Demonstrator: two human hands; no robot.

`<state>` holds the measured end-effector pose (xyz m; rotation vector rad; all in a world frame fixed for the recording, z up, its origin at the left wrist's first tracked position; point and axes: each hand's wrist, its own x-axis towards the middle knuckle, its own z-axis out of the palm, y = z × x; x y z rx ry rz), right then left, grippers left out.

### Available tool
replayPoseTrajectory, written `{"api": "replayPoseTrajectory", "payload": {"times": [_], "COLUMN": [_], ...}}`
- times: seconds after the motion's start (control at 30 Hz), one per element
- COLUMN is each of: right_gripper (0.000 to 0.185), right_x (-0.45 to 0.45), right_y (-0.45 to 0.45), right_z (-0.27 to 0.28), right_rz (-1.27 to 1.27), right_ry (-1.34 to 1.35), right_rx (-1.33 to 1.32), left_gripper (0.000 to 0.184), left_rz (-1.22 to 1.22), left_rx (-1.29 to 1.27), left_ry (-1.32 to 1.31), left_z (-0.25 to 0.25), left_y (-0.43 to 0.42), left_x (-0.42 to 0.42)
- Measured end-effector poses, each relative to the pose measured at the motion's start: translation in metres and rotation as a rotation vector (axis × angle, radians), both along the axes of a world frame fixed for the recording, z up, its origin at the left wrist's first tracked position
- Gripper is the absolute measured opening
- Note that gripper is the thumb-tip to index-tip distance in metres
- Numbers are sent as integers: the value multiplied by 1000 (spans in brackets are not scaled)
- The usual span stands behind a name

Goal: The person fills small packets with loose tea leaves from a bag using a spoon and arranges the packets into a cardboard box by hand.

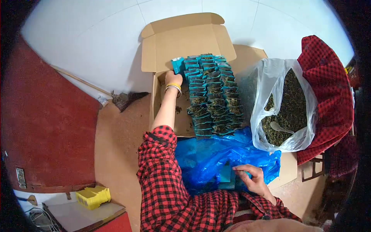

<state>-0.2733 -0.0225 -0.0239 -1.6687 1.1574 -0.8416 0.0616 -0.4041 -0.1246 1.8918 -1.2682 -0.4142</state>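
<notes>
My left hand point(173, 79) reaches into the upper left of the open cardboard box point(155, 112). Its fingers are closed on a teal packet point(178, 65), which stands beside the rows of packets. Several teal packets point(214, 94), open at the top and filled with dark dried leaves, stand in close rows to its right. My right hand point(253, 181) is above a blue plastic bag point(235, 145) close to my body, fingers curled in; what they hold, if anything, I cannot make out. Flat teal packets point(227, 176) show in the bag's opening, left of this hand.
To the right, a clear plastic bag point(257, 116) full of dried leaves point(290, 100) has a white spoon point(281, 127) in it. Red-and-black checked cloth point(328, 77) lies behind it. A yellow container point(92, 197) sits at lower left; a broom point(125, 99) lies beyond.
</notes>
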Motion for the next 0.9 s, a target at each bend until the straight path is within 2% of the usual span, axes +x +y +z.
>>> {"api": "replayPoseTrajectory", "payload": {"times": [0.13, 0.2, 0.27, 0.33, 0.4, 0.47, 0.53, 0.57, 0.6, 0.63, 0.67, 0.73, 0.87, 0.9], "right_gripper": [18, 18, 18, 18, 17, 17, 16, 16, 18, 20, 20, 34, 46, 46], "right_x": [2, 1, -1, -8, -18, -29, -37, -38, -39, -41, -42, -41, -28, -26], "right_y": [2, 4, 9, 14, 21, 28, 34, 37, 39, 40, 39, 36, 41, 42], "right_z": [1, 1, 1, 1, 1, 1, -2, -5, -11, -17, -21, -30, -43, -46], "right_rz": [13, 16, 22, 35, 90, 124, 240, 213, 161, 110, 91, 121, 120, 107], "right_ry": [-31, -40, -58, -107, -202, -155, -51, -62, 121, 308, 301, 495, 556, 543], "right_rx": [-8, -13, -20, 27, 117, 145, 198, 201, 39, -117, -104, -321, -485, -489], "left_gripper": [22, 25, 30, 27, 19, 19, 19, 19, 20, 12, 12, 9, 8, 8], "left_rz": [54, 49, 28, 102, -113, -427, -792, -905, -1077, -1164, -1180, -1497, -2108, -2118], "left_rx": [-26, -74, -92, -252, -511, -442, -436, -465, -537, -735, -716, -636, -411, -393], "left_ry": [-5, 132, 197, 232, 631, 915, 967, 858, 795, 698, 707, 890, 1218, 1207], "left_z": [9, 5, 19, 44, 87, 156, 213, 238, 254, 266, 276, 295, 325, 329], "left_y": [8, 3, 12, 28, 62, 130, 197, 235, 265, 296, 314, 343, 387, 400], "left_x": [-2, 1, -1, -7, -22, -44, -63, -74, -79, -90, -96, -104, -111, -107]}}
